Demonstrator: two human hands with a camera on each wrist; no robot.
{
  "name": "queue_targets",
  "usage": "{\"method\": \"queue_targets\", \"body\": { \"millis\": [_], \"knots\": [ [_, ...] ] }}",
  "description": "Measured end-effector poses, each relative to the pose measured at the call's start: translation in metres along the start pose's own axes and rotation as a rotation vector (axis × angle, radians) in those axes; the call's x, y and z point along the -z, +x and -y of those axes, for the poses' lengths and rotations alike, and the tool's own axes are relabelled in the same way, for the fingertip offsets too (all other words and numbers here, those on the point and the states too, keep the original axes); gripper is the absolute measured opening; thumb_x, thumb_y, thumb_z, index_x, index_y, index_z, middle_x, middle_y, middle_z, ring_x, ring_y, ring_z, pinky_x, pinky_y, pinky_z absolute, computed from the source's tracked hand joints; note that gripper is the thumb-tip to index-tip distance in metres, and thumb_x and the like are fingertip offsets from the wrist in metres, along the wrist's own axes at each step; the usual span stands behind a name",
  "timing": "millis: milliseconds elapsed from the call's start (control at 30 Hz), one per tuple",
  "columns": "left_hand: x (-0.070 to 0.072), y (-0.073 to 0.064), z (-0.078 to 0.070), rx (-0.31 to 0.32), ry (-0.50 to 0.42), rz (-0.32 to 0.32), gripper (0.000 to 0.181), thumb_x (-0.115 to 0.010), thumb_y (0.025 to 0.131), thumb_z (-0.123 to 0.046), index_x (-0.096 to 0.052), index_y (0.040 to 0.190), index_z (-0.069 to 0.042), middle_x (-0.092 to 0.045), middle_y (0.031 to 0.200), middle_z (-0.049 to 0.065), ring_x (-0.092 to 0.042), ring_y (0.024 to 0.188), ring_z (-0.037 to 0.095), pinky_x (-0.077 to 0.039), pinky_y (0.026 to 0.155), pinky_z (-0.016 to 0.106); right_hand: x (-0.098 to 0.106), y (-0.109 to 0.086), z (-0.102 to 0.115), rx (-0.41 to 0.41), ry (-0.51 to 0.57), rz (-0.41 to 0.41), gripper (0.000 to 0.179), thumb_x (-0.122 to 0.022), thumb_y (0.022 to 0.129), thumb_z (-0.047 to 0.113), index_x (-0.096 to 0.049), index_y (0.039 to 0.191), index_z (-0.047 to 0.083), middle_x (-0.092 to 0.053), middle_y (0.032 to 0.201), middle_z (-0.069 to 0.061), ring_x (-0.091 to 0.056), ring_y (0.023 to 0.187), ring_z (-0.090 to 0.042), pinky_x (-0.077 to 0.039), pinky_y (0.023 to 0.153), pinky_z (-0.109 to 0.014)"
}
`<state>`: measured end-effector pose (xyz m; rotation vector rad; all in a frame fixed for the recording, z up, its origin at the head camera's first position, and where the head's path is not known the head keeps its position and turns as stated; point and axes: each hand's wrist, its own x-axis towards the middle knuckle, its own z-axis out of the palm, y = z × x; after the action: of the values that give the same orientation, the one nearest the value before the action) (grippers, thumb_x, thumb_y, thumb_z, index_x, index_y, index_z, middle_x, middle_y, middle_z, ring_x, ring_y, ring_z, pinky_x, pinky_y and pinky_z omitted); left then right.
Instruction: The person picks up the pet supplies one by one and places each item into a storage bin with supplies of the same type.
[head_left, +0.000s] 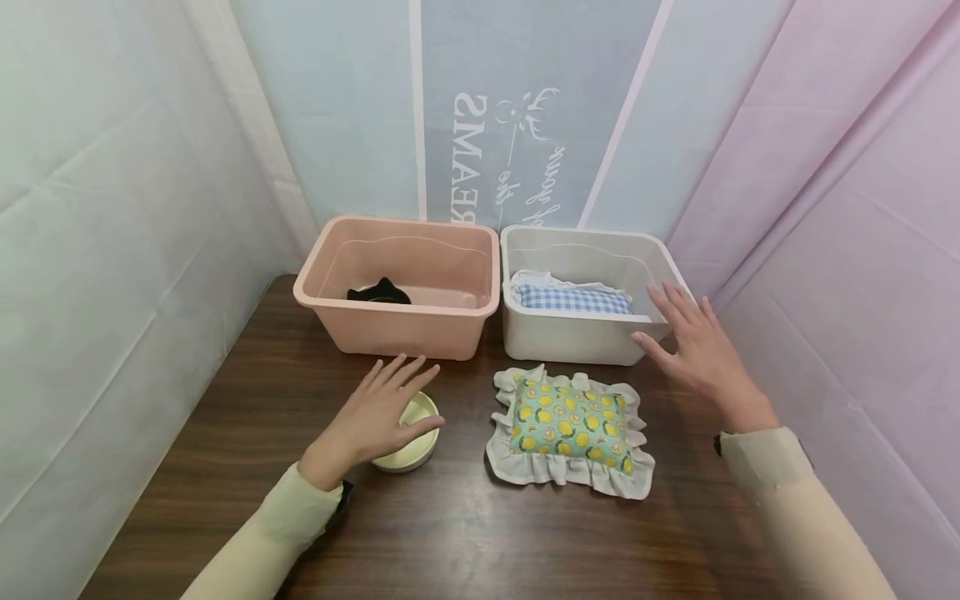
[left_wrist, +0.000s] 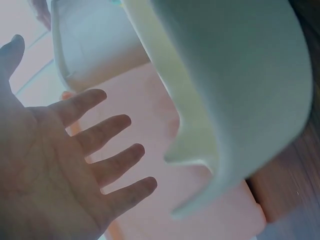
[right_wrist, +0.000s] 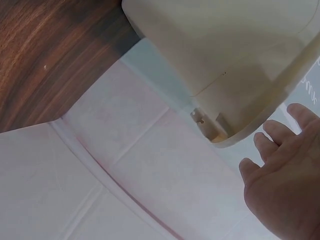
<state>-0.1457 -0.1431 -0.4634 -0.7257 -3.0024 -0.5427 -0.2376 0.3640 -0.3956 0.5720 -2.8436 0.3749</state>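
Note:
My left hand (head_left: 378, 412) is over a pale yellow bowl (head_left: 422, 408), its fingers spread and straight, and it hides much of the bowl. In the left wrist view the bowl (left_wrist: 240, 80) shows pointed ear-like tips on its rim, beside the outstretched fingers of that hand (left_wrist: 55, 155). My right hand (head_left: 693, 350), fingers extended and apart, is at the right front corner of a white bin (head_left: 570, 337). Between the two hands lies a small lemon-print pillow (head_left: 570, 425) with a white ruffled edge, flat on the table.
A pink bin (head_left: 397, 329) stands at the back left with a black eared object (head_left: 381, 291) inside. In the white bin lies a blue checked pillow (head_left: 573, 299). Cloth curtains (head_left: 360, 100) rise behind and at both sides of the dark wooden table (head_left: 450, 533).

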Motion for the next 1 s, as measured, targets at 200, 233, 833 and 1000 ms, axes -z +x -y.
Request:
{"method": "queue_targets", "body": {
  "millis": [200, 233, 833, 1000],
  "knots": [
    [0.0, 0.005, -0.011, -0.022, 0.0, 0.006, 0.085, -0.051, 0.102, -0.075, -0.042, 0.167, -0.023, -0.038, 0.172, 0.01, -0.028, 0.162, 0.037, -0.021, 0.131, 0.059, 0.002, 0.003, -0.003, -0.012, 0.006, 0.007, 0.086, -0.06, 0.107, 0.055, -0.019, 0.174, 0.021, -0.018, 0.178, -0.017, -0.015, 0.165, -0.04, 0.006, 0.134, -0.053],
    [-0.001, 0.006, -0.013, -0.022, -0.002, 0.008, 0.084, -0.051, 0.102, -0.075, -0.042, 0.167, -0.023, -0.038, 0.172, 0.009, -0.029, 0.162, 0.037, -0.021, 0.131, 0.059, 0.002, 0.003, -0.004, -0.013, 0.005, 0.009, 0.087, -0.06, 0.107, 0.055, -0.018, 0.174, 0.021, -0.017, 0.178, -0.017, -0.014, 0.165, -0.041, 0.006, 0.134, -0.053],
    [-0.012, 0.021, -0.046, -0.046, -0.02, 0.048, 0.084, -0.048, 0.104, -0.074, -0.041, 0.168, -0.02, -0.039, 0.172, 0.01, -0.035, 0.159, 0.036, -0.034, 0.126, 0.058, 0.01, 0.017, -0.014, -0.017, 0.03, 0.028, 0.086, -0.058, 0.108, 0.054, -0.016, 0.175, 0.02, -0.017, 0.178, -0.02, -0.008, 0.166, -0.037, 0.004, 0.133, -0.056],
    [-0.018, 0.025, -0.055, -0.061, -0.067, 0.025, 0.083, -0.053, 0.105, -0.069, -0.042, 0.167, -0.016, -0.042, 0.169, 0.014, -0.04, 0.155, 0.038, -0.039, 0.123, 0.058, 0.01, 0.02, -0.018, -0.016, 0.032, 0.031, 0.087, -0.058, 0.108, 0.054, -0.015, 0.175, 0.019, -0.015, 0.178, -0.02, -0.006, 0.167, -0.035, 0.006, 0.133, -0.053]
  ]
}}
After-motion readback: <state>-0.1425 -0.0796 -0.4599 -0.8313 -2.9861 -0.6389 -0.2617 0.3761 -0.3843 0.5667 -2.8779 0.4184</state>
